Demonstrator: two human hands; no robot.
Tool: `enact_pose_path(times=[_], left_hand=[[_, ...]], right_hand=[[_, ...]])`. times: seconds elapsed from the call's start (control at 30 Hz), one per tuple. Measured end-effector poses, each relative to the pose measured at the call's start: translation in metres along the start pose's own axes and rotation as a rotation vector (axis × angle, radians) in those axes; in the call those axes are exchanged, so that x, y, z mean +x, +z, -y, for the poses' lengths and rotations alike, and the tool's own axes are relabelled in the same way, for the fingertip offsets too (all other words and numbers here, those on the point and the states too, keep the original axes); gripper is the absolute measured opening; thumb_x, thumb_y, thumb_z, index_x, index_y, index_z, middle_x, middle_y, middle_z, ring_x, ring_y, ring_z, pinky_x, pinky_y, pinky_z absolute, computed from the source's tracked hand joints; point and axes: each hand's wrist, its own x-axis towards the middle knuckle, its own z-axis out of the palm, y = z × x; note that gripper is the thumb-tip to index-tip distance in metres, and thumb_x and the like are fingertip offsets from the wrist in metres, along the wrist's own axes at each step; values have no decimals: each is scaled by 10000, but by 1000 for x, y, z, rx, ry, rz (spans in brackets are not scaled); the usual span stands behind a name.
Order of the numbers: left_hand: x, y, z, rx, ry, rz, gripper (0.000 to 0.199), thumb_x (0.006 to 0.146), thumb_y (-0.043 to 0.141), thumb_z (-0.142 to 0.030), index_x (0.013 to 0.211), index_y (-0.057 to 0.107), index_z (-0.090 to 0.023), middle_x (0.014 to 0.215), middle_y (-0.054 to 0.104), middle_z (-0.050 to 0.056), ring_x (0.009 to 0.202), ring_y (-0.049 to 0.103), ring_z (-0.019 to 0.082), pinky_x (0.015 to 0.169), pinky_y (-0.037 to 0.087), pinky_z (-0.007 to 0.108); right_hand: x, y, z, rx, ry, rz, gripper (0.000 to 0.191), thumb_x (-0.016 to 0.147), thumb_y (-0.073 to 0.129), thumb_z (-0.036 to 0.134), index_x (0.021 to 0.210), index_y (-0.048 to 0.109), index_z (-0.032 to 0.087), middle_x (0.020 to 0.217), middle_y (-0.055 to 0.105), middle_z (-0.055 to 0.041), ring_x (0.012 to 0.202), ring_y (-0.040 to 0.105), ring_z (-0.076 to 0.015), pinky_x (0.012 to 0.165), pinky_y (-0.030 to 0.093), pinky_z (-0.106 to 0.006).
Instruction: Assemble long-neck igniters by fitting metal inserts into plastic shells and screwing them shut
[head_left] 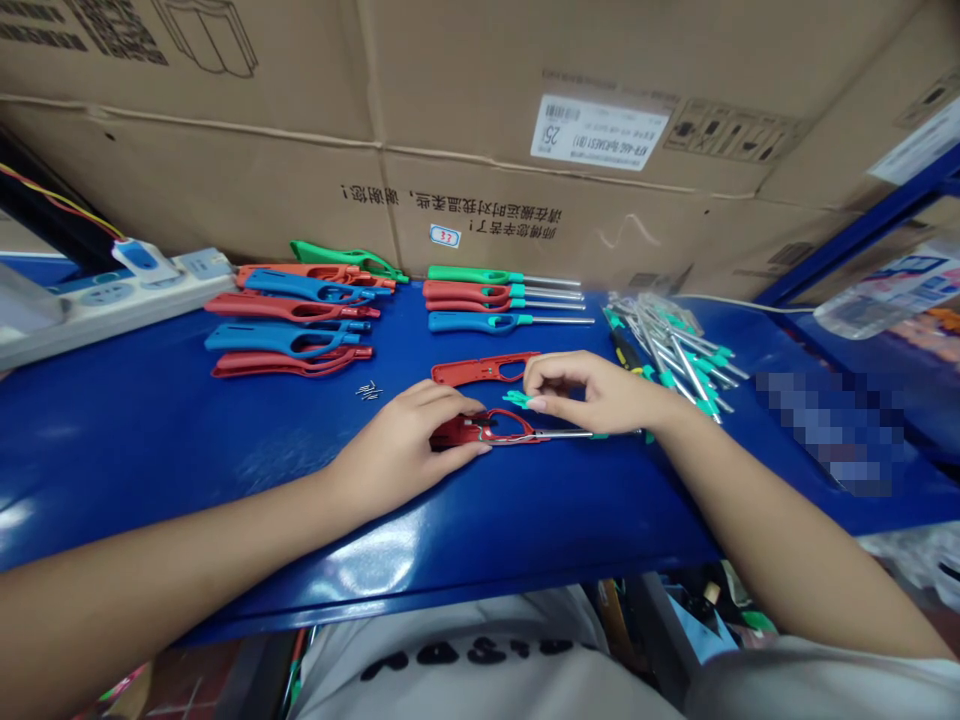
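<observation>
My left hand (409, 435) grips the handle end of an opened red lighter half (517, 430), which lies on the blue table with wires and a metal tube showing. Between the thumb and fingers of my right hand (581, 390) is a small teal plastic piece (517, 399), just above that lighter's trigger loop. A matching red shell half (472, 371) rests behind it, inner side up. Part of the red handle is covered by my left fingers.
Red, blue, green and orange lighter bodies (292, 341) are stacked at the left, beside small screws (369, 391). Several lighters with tubes (472, 322) lie behind. A pile of metal tubes (679, 350) sits right, a power strip (112, 295) far left, cardboard (465, 120) behind.
</observation>
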Motion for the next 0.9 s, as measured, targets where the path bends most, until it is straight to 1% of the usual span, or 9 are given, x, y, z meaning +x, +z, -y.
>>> enact_pose_path(times=[0.17,0.23,0.33,0.43,0.63,0.73,0.9], left_hand=[[1,0,-1,-31,-17,-8,274,858,773,-290,1103,714,-183,1006,725,51,946,648,209,877,531,358],[2,1,0,-52,-25,-7,273,852,778,-276,1102,716,-185,1010,721,52,956,653,207,874,537,346],[2,2,1,-83,-45,-12,270,844,787,-276,1090,718,-189,1024,716,50,965,665,203,880,542,340],[1,3,2,-108,-64,-7,266,843,788,-287,1082,714,-194,1025,710,44,949,673,197,872,545,334],[2,4,2,-141,-95,-1,229,838,790,-278,1026,693,-189,1006,705,32,922,675,189,845,543,323],[2,4,2,-133,-95,5,222,843,786,-293,1009,689,-182,1005,701,40,926,673,195,853,541,332],[2,4,1,-135,-97,2,235,844,783,-299,1017,682,-176,1013,695,51,941,671,203,878,541,347]], right_hand=[[0,1,4,-67,-29,31,209,931,635,299,778,591,164,765,571,0,637,458,-103,596,372,-226],[0,4,7,-103,-42,43,186,913,651,248,756,605,159,755,580,3,623,471,-95,587,372,-219],[1,9,11,-192,-80,35,117,888,651,161,772,655,155,772,625,-10,663,536,-107,618,389,-226],[3,14,12,-242,-111,28,107,901,635,151,809,690,154,805,673,-33,717,593,-131,668,419,-245],[4,17,9,-207,-137,3,113,907,620,129,833,704,146,825,692,-46,728,617,-133,686,449,-243],[3,17,11,-195,-134,11,114,905,612,114,841,702,142,839,695,-49,749,627,-134,696,457,-238],[3,18,14,-216,-130,20,107,894,607,90,842,683,144,840,678,-41,745,611,-130,690,440,-234]])
